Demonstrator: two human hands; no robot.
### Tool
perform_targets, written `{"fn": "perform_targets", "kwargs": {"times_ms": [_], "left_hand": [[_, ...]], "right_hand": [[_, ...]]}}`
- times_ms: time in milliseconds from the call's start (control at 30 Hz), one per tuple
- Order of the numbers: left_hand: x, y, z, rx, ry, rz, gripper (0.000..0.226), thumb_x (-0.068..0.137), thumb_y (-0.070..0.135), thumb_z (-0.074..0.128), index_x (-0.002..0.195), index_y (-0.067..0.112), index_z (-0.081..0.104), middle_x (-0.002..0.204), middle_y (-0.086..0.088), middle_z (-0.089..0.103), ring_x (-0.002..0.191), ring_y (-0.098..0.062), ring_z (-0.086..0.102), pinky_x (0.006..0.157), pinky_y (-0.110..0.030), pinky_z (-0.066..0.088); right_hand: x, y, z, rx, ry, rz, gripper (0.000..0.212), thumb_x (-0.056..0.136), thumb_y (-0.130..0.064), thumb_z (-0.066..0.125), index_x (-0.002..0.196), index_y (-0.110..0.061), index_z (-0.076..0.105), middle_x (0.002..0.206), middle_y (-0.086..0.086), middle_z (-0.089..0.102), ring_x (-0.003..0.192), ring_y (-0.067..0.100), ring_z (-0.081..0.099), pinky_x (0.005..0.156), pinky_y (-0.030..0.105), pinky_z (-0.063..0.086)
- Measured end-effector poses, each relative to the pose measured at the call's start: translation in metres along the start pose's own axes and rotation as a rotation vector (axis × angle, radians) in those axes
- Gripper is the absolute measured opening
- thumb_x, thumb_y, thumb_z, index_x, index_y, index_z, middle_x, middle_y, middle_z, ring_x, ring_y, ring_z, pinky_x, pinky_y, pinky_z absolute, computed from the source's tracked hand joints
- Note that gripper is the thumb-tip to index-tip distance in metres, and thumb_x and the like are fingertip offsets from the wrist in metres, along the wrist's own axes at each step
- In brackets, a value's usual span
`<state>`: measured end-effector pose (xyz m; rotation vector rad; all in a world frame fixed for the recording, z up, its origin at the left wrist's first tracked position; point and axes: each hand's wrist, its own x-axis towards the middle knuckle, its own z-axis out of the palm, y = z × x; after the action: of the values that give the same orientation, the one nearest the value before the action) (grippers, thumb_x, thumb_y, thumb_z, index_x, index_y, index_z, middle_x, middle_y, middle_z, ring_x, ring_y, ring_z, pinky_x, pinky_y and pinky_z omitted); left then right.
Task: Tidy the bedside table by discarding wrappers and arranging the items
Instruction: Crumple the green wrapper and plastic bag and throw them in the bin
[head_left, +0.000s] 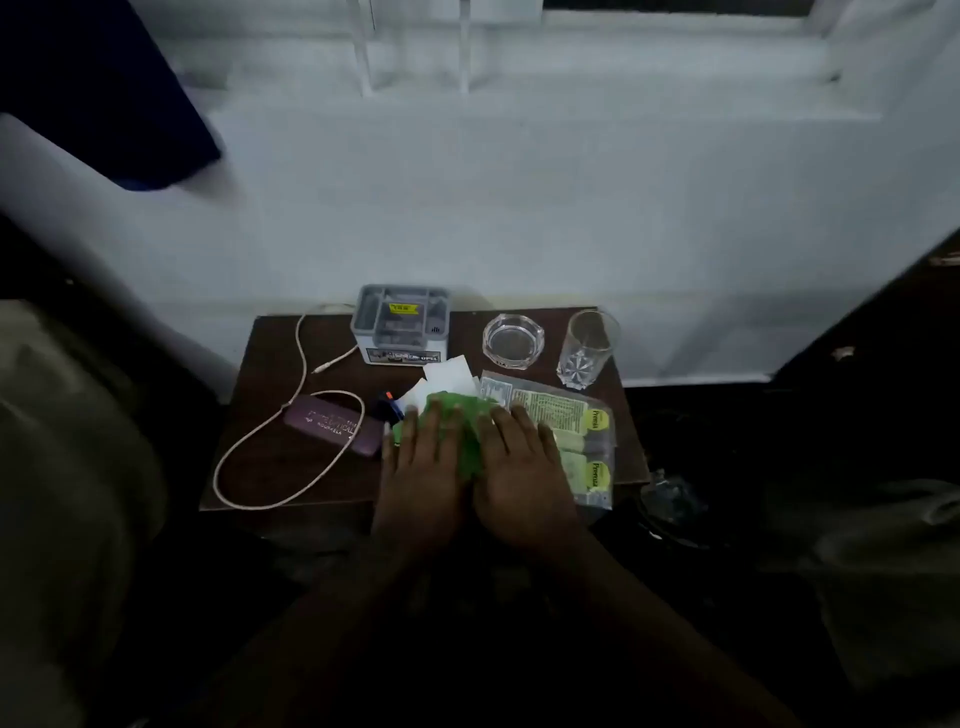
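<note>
On the dark wooden bedside table (270, 457) lies a crumpled green wrapper (470, 447). My left hand (423, 467) and my right hand (524, 473) lie side by side on it, fingers straight and pointing away from me. A clear packet with yellow-green labels (582, 441) sits partly under my right hand. White paper scraps (447, 376) lie just beyond the green wrapper. A purple spectacle case (327, 423) rests left of my left hand, and a small dark item with orange (387, 402) peeks out beside it.
A grey organiser box (400, 325) stands at the table's back. To its right are a glass ashtray (513, 340) and a drinking glass (587, 348). A white cable (270, 447) loops over the left half. A dark bin (670, 504) sits low, right of the table. The white wall rises directly behind.
</note>
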<state>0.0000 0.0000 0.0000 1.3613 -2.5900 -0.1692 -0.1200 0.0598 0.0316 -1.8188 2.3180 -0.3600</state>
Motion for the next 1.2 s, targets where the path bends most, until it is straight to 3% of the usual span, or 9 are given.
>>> {"fn": "perform_targets", "kwargs": {"times_ms": [133, 233, 400, 467, 567, 700, 867, 1033, 1200], "left_hand": [[-0.041, -0.005, -0.012, -0.275, -0.066, -0.207, 0.064, 0.071, 0.035, 0.048, 0.132, 0.015, 0.053, 0.125, -0.017, 0.056, 0.112, -0.04, 0.055, 0.097, -0.045, 0.046], [-0.052, 0.001, -0.02, -0.52, -0.243, -0.315, 0.059, 0.072, 0.032, 0.057, 0.13, 0.022, 0.053, 0.123, -0.011, 0.057, 0.114, -0.032, 0.053, 0.098, -0.033, 0.042], [-0.047, -0.012, 0.027, -0.741, -0.279, -0.366, 0.077, 0.061, 0.044, 0.072, 0.134, 0.029, 0.055, 0.128, -0.01, 0.064, 0.118, -0.023, 0.062, 0.105, -0.041, 0.048], [-0.045, 0.006, -0.006, -0.77, -0.258, -0.369, 0.075, 0.064, 0.031, 0.072, 0.136, 0.017, 0.056, 0.132, -0.012, 0.063, 0.12, -0.023, 0.061, 0.106, -0.034, 0.045], [-0.042, 0.028, -0.042, -0.792, -0.266, -0.385, 0.052, 0.081, 0.006, 0.071, 0.131, 0.005, 0.059, 0.127, -0.012, 0.064, 0.114, -0.016, 0.058, 0.094, -0.018, 0.04], [-0.025, 0.03, -0.034, -0.839, -0.279, -0.514, 0.055, 0.081, 0.005, 0.07, 0.135, 0.01, 0.057, 0.13, -0.013, 0.063, 0.116, -0.023, 0.061, 0.1, -0.03, 0.047], [-0.005, 0.023, -0.017, -0.861, -0.302, -0.644, 0.051, 0.083, 0.012, 0.069, 0.133, 0.011, 0.059, 0.128, -0.016, 0.065, 0.116, -0.026, 0.062, 0.102, -0.035, 0.048], [-0.002, 0.011, -0.016, -0.829, -0.135, -0.691, 0.035, 0.083, 0.018, 0.068, 0.118, 0.013, 0.07, 0.117, -0.011, 0.071, 0.108, -0.025, 0.066, 0.096, -0.034, 0.051], [-0.019, -0.002, -0.034, -1.002, 0.053, -0.671, 0.024, 0.082, 0.024, 0.068, 0.104, 0.021, 0.076, 0.102, 0.001, 0.076, 0.1, -0.015, 0.07, 0.093, -0.041, 0.056]], "right_hand": [[-0.05, -0.001, -0.001, -0.012, -0.052, -0.008, 0.07, 0.078, -0.04, 0.038, 0.139, -0.009, 0.048, 0.144, 0.015, 0.05, 0.141, 0.037, 0.038, 0.11, 0.06, 0.034], [-0.071, 0.0, -0.001, 0.003, -0.036, -0.019, 0.066, 0.079, -0.041, 0.037, 0.136, -0.009, 0.051, 0.142, 0.015, 0.052, 0.14, 0.037, 0.04, 0.107, 0.059, 0.039], [-0.079, 0.0, -0.004, -0.008, -0.037, -0.037, 0.065, 0.081, -0.034, 0.05, 0.141, -0.009, 0.046, 0.148, 0.016, 0.046, 0.144, 0.036, 0.032, 0.111, 0.056, 0.034], [-0.076, 0.002, -0.006, 0.014, -0.059, -0.034, 0.067, 0.083, -0.035, 0.048, 0.144, -0.009, 0.041, 0.152, 0.016, 0.039, 0.146, 0.035, 0.026, 0.114, 0.054, 0.029], [-0.071, 0.004, -0.005, 0.062, -0.076, -0.03, 0.069, 0.084, -0.037, 0.044, 0.147, -0.009, 0.036, 0.156, 0.016, 0.032, 0.149, 0.034, 0.02, 0.118, 0.052, 0.023], [-0.07, 0.016, 0.008, 0.142, -0.056, -0.055, 0.069, 0.083, -0.04, 0.032, 0.14, -0.005, 0.047, 0.149, 0.021, 0.043, 0.143, 0.039, 0.032, 0.113, 0.054, 0.033], [-0.054, 0.027, 0.02, 0.277, -0.059, -0.052, 0.062, 0.083, -0.034, 0.043, 0.135, -0.001, 0.051, 0.142, 0.024, 0.048, 0.136, 0.041, 0.04, 0.108, 0.053, 0.039], [-0.045, 0.033, 0.012, 0.455, 0.076, 0.008, 0.057, 0.084, -0.02, 0.061, 0.138, -0.006, 0.05, 0.146, 0.014, 0.046, 0.138, 0.027, 0.037, 0.115, 0.03, 0.026], [-0.044, 0.032, -0.002, 0.592, 0.234, 0.052, 0.056, 0.087, -0.021, 0.063, 0.141, -0.013, 0.048, 0.146, 0.007, 0.045, 0.139, 0.019, 0.037, 0.115, 0.03, 0.031]]}}
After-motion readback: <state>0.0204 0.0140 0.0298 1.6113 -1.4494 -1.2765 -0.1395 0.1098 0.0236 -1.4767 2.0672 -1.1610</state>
